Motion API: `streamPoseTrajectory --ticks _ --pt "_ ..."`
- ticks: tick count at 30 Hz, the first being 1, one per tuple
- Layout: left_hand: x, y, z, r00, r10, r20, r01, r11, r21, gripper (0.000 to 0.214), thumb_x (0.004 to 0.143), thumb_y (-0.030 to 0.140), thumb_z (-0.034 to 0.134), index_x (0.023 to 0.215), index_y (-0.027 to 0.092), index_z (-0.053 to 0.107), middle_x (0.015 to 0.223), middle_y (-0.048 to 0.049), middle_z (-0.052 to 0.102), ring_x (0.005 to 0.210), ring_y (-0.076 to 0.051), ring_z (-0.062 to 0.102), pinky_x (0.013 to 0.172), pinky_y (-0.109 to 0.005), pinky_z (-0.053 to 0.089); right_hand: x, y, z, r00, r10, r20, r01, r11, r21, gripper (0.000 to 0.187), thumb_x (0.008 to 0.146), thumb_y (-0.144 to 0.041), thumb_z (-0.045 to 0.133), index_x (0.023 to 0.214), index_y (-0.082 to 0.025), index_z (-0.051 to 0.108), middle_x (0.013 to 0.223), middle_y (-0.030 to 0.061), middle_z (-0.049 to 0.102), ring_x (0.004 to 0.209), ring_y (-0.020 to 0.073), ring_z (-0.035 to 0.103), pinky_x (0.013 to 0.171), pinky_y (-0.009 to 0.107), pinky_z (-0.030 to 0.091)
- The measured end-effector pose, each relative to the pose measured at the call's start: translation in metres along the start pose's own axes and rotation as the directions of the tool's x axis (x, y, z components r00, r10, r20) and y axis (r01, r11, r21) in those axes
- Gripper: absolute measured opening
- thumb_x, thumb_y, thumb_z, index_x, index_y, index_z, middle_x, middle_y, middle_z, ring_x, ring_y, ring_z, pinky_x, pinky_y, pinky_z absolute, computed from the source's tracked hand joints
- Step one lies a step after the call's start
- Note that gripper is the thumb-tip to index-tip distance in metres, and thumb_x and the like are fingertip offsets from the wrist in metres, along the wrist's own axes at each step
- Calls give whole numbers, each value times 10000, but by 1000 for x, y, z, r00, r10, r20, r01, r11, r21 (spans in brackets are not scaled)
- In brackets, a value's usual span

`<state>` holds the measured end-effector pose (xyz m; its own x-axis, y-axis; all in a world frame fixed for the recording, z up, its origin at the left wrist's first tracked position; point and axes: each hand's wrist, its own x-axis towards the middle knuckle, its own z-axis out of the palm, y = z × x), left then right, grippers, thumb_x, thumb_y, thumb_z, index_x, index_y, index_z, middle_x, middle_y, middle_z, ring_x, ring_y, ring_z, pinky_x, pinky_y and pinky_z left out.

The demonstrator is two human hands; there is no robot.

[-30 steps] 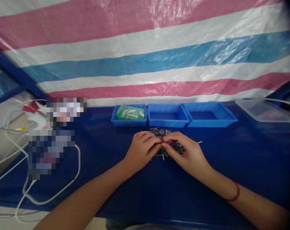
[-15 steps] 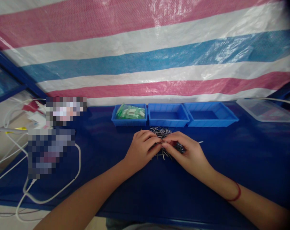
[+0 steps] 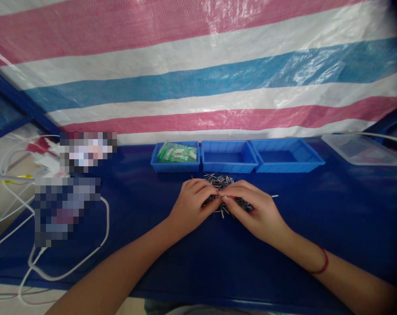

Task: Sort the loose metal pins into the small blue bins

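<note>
A heap of small thin metal pins (image 3: 219, 180) lies on the blue table (image 3: 316, 218), just in front of three blue bins. My left hand (image 3: 191, 202) and my right hand (image 3: 251, 206) rest on this heap, fingers curled and fingertips meeting in a pinch over the pins. A thin pin seems to sit between the touching fingertips, though it is too small to be sure which hand grips it. A red cord circles my right wrist.
Three blue bins stand in a row behind the heap: the left bin (image 3: 175, 164) holds green and white parts, the middle bin (image 3: 229, 158) and right bin (image 3: 285, 156) look bare. A clear lid (image 3: 362, 151) lies far right. White cables (image 3: 67, 262) loop at the left.
Both hands stay on the pin heap with fingertips together; only small finger shifts show. The view has drifted slightly.
</note>
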<state>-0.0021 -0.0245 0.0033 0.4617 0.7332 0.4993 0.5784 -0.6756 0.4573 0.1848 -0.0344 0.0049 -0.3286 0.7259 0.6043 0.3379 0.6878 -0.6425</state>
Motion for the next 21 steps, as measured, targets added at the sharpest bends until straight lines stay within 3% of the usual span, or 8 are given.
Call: streamPoseTrajectory --ticks 6,9,11,15,19,21 --pt "2 1 -8 993 -19 -117 15 999 -33 145 886 341 592 861 204 631 866 -33 687 883 -180 620 846 -342 439 0 5 -3 1000 20 0 -20 996 -88 157 877 -185 560 1001 -234 644 937 59 667 889 192 629 777 352 525" --pt "3 3 -11 993 -31 -117 27 999 -42 153 892 342 581 921 198 622 870 -31 683 872 -178 615 825 -333 440 5 6 -7 1000 26 12 -24 992 -127 132 898 -195 536 971 -218 644 916 64 663 876 190 622 765 344 513" --pt "4 4 -14 993 -61 -96 57 998 -40 182 896 336 570 1011 200 608 880 -27 679 866 -176 609 812 -328 440 13 10 -14 999 18 -51 -28 979 -200 125 907 -204 523 944 -212 642 892 67 667 861 200 616 766 358 497" --pt "6 5 -17 993 -96 -62 94 995 -23 188 918 297 525 1056 199 608 896 -34 670 867 -172 594 804 -323 441 28 30 -32 971 -24 -239 -96 872 -481 151 913 -261 517 919 -205 658 901 87 683 844 242 592 780 411 441" --pt "7 2 -17 998 -68 -18 68 998 8 152 921 257 515 964 184 641 928 -40 675 880 -173 585 812 -326 434 35 49 -41 971 27 -238 -176 752 -635 229 912 -340 515 955 -199 690 887 101 681 865 280 576 737 414 410" --pt "7 -2 -17 998 -58 21 57 997 47 148 919 247 513 944 185 645 937 -38 678 876 -175 585 814 -332 425 34 50 -43 974 41 -221 -179 733 -656 260 902 -369 529 1006 -188 684 877 105 676 857 281 574 733 412 407"
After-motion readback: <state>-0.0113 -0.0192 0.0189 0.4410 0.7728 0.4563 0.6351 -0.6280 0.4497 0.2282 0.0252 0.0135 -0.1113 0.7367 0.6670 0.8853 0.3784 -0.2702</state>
